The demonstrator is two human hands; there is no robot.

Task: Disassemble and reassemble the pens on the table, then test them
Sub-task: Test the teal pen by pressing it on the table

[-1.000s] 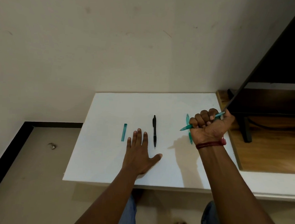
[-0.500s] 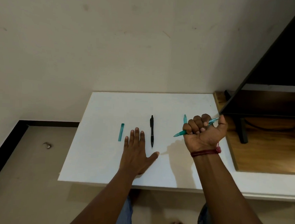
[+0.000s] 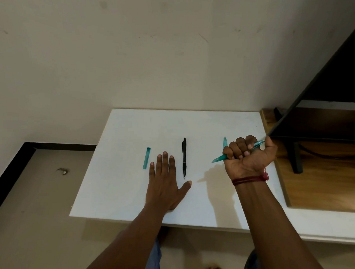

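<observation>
Overhead, right hand [image 3: 250, 158] grips teal pen [image 3: 219, 158]; left hand [image 3: 164, 182] flat on table [image 3: 132, 132].

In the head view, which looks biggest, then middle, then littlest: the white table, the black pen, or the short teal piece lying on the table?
1. white table: biggest by far.
2. black pen: middle.
3. teal piece: littlest, clearly shorter than the pen, and both lie flat at about the same distance.

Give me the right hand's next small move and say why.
Probably click the teal pen with the thumb: the right hand grips it in a fist, thumb at its rear end, tip pointing out over the white table.
</observation>
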